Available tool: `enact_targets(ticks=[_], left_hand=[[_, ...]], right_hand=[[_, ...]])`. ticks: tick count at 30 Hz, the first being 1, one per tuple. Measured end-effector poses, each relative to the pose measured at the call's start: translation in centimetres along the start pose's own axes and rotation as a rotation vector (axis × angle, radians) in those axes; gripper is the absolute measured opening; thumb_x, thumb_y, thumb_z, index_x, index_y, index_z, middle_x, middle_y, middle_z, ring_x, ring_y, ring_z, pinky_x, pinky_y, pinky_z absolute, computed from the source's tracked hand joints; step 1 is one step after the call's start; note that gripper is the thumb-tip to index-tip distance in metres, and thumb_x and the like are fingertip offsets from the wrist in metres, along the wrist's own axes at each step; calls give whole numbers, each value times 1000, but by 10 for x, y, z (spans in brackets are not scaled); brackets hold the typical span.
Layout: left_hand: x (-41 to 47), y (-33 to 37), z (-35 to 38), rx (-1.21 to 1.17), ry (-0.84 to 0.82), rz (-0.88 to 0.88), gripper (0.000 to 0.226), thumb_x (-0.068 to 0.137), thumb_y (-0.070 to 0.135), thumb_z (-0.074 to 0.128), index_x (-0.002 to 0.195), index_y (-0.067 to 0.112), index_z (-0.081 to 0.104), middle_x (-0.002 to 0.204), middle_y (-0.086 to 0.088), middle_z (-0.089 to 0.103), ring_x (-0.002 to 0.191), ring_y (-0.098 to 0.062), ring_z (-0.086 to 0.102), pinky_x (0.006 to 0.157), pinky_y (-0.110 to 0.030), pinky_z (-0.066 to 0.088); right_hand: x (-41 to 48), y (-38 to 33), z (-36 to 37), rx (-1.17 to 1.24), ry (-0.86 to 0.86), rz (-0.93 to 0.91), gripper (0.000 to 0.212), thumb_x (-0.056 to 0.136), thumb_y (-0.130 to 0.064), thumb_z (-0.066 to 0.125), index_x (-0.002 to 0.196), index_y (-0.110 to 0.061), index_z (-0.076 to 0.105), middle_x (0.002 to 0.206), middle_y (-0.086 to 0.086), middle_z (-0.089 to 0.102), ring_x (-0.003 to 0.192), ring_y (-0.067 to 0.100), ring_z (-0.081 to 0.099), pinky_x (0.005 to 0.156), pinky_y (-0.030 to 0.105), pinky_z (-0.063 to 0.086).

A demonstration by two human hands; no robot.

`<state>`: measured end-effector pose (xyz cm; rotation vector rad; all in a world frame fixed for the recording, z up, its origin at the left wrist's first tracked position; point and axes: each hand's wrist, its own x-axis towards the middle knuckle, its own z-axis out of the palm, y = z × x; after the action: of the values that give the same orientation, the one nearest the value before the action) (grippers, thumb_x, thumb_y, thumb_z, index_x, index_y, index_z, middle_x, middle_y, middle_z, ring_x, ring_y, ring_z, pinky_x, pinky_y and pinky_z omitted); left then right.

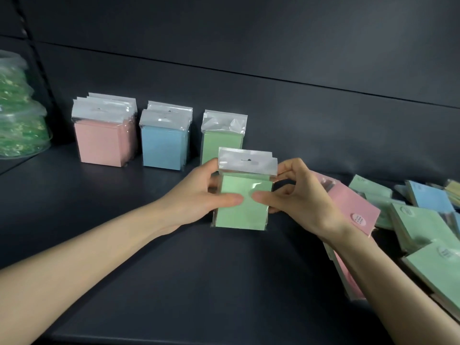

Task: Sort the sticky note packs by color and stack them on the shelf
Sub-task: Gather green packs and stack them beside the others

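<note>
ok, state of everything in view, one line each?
left grip: holds the held green packs by their left edge
right grip: pinches their right edge
held green packs: upright
pink packs: standing, rowed
blue packs: standing, rowed
back green pack: standing
unsorted pile: lying flat, colours mixed

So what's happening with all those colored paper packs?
A person is sorting sticky note packs by color. The left hand and the right hand hold a green pack upright between them. At the back of the shelf stand a pink row, a blue row and a green row. A mixed pile of unsorted packs lies on the right.
</note>
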<state>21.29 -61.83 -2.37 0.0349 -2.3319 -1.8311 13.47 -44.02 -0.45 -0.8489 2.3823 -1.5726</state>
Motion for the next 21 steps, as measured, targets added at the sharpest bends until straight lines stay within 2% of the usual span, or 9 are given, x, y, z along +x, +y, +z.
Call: enact_targets(ticks=[4, 6, 9, 10, 12, 14, 16, 18, 21], left_hand=[[2, 1, -5, 61, 22, 30, 53, 79, 7, 73, 123, 28, 54, 110, 11, 69, 102, -3, 64, 94, -27, 48], [3, 5, -11, 130, 7, 67, 50, 78, 14, 75, 122, 29, 57, 113, 11, 68, 106, -6, 62, 97, -28, 47], [7, 13, -26, 203, 25, 81, 61, 63, 37, 79, 115, 11, 61, 115, -13, 64, 106, -24, 62, 99, -44, 47], [10, 16, -32, 228, 45, 87, 64, 60, 37, 80, 111, 4, 59, 112, -20, 61, 100, -26, 63, 96, -46, 47], [16, 23, -40, 327, 67, 96, 52, 63, 26, 84, 104, 4, 60, 103, -24, 61, 86, -25, 64, 87, -44, 50], [24, 28, -49, 446, 64, 121, 34, 69, 16, 83, 96, 12, 63, 91, -15, 65, 71, -15, 61, 73, -36, 50], [34, 33, -57, 596, 83, 147, 25, 72, 15, 80, 88, 17, 61, 85, -6, 66, 60, -6, 53, 61, -23, 45], [46, 36, -63, 763, 113, 163, 25, 75, 18, 77, 90, 20, 58, 78, -4, 59, 65, -10, 46, 57, -24, 37], [61, 40, -66, 1028, 110, 181, 37, 82, 21, 70, 114, 22, 53, 70, 5, 44, 78, -18, 41, 65, -31, 39]], right_hand=[[1, 1, -1, -67, -76, -16, 65, 68, -1, 79, 118, -20, 44, 97, -4, 64, 65, 14, 65, 71, 33, 56], [3, 4, 2, -138, -112, -27, 59, 70, 0, 76, 116, -19, 46, 89, -5, 66, 61, 9, 63, 71, 35, 56], [11, 7, 4, -186, -126, -27, 42, 70, -2, 75, 102, -19, 53, 88, -1, 68, 63, 11, 61, 75, 39, 54], [14, 6, 4, -199, -120, -22, 39, 70, -4, 75, 98, -20, 53, 87, -1, 69, 65, 11, 60, 74, 37, 53], [23, 4, 7, -245, -104, -31, 35, 70, -7, 74, 91, -23, 51, 85, -3, 67, 62, 5, 57, 68, 28, 48], [33, -1, 11, -300, -95, -60, 33, 73, -8, 73, 88, -23, 48, 84, -3, 65, 61, 7, 57, 63, 20, 45], [47, -6, 15, -340, -73, -81, 28, 77, -10, 71, 91, -20, 48, 86, -3, 65, 70, 15, 63, 64, 17, 46], [64, -10, 20, -372, -47, -90, 25, 79, -10, 69, 97, -14, 52, 89, -1, 66, 78, 18, 64, 65, 15, 46], [86, -9, 28, -414, -21, -85, 22, 79, -10, 66, 98, -6, 55, 91, 6, 68, 84, 22, 63, 65, 18, 46]])
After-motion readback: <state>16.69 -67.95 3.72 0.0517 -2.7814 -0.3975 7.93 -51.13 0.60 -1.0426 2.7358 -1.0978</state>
